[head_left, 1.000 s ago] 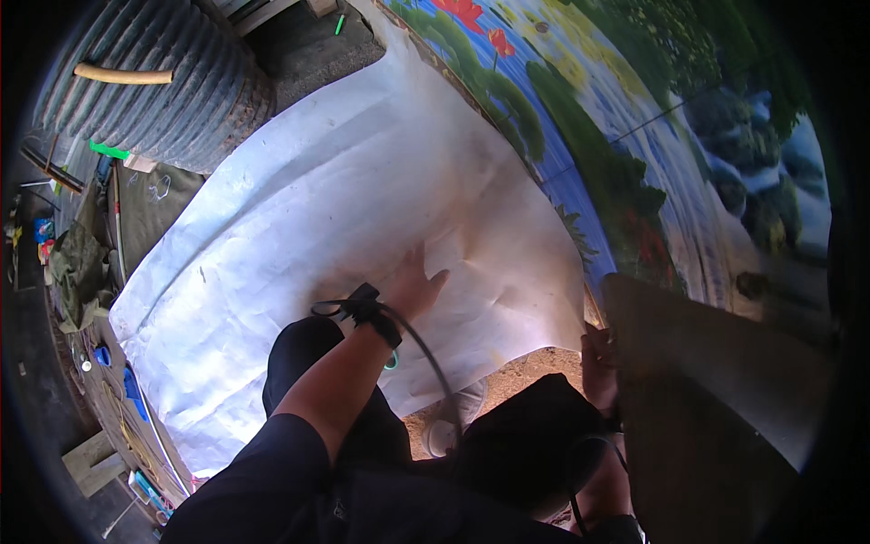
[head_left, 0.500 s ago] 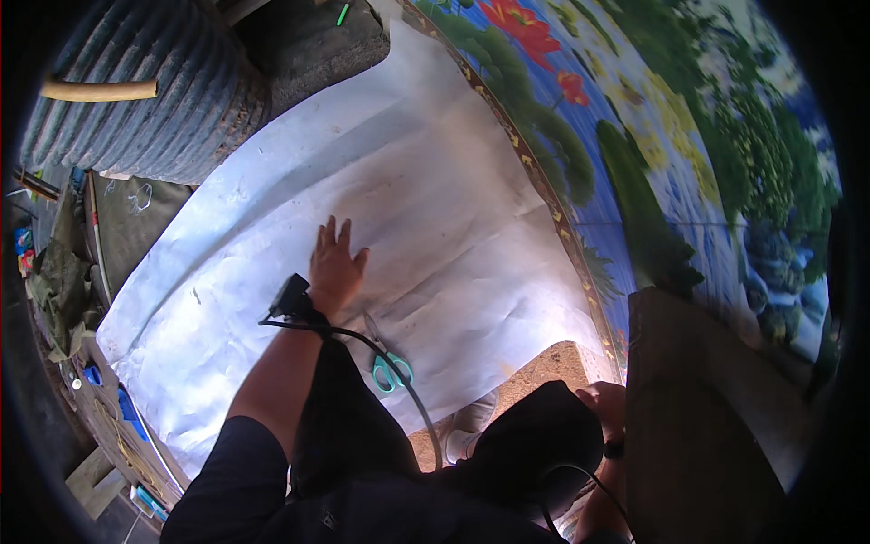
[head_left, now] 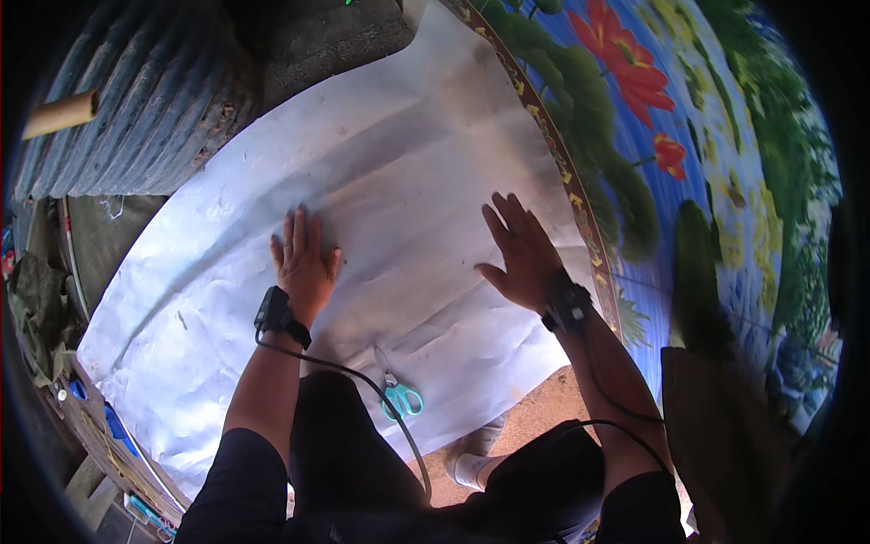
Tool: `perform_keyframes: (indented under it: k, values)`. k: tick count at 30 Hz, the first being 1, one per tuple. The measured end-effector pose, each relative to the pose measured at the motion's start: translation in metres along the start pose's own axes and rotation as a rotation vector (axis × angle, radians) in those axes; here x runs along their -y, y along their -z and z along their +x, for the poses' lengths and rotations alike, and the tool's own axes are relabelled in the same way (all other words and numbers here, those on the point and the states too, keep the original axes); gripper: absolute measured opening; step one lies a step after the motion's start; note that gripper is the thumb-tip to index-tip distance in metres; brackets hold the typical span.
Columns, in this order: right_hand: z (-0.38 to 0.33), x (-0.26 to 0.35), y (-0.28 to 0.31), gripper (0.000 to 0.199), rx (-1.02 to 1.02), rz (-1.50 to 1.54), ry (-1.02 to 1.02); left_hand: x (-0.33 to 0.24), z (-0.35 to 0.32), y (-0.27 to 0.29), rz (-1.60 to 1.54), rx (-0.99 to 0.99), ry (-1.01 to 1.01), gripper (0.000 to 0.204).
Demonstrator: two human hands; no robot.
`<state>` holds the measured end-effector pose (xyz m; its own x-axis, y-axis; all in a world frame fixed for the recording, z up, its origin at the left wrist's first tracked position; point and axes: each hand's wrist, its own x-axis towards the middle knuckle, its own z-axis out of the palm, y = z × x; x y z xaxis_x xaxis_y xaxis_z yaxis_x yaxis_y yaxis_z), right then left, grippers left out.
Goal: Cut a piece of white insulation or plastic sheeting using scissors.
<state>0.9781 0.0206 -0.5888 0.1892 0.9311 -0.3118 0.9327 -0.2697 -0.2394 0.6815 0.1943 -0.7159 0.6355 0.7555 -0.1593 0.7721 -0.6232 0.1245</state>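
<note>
A large white sheet (head_left: pixel 227 363), creased in places, spreads in front of me. My left hand (head_left: pixel 305 263) lies flat on its middle, fingers apart, holding nothing. To the right, my right hand (head_left: pixel 523 254) is over the sheet with fingers stretched and thumb out, also holding nothing; whether it presses on the sheet I cannot tell. Between my forearms, nearer to me, a pair of scissors (head_left: pixel 401 396) with teal handles rests on the sheet, blades pointing away. Each wrist wears a black strapped device with a cable.
A corrugated metal wall (head_left: pixel 136 100) and a light brown rod (head_left: pixel 63 114) are at the upper left. Along the right hangs a colourful flower and waterfall picture (head_left: pixel 625 63) with a patterned border. A brown panel (head_left: pixel 725 435) stands lower right. Blue items (head_left: pixel 118 426) lie on the left.
My right hand has come up from beside my knee to over the sheet, its fingers now spread. My left hand has shifted slightly left. The whole view has moved a little.
</note>
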Motion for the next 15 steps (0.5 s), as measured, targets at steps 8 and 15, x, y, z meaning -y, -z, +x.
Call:
perform_keyframes:
  k: [8, 15]
  values:
    - [0.052, -0.025, -0.086, 0.084, 0.045, -0.164, -0.173, -0.001, 0.005, -0.004, -0.021, 0.012, 0.037, 0.065]
    - [0.054, -0.028, -0.115, 0.087, -0.031, -0.108, -0.183, 0.000, 0.005, -0.005, 0.013, 0.023, 0.043, 0.065]
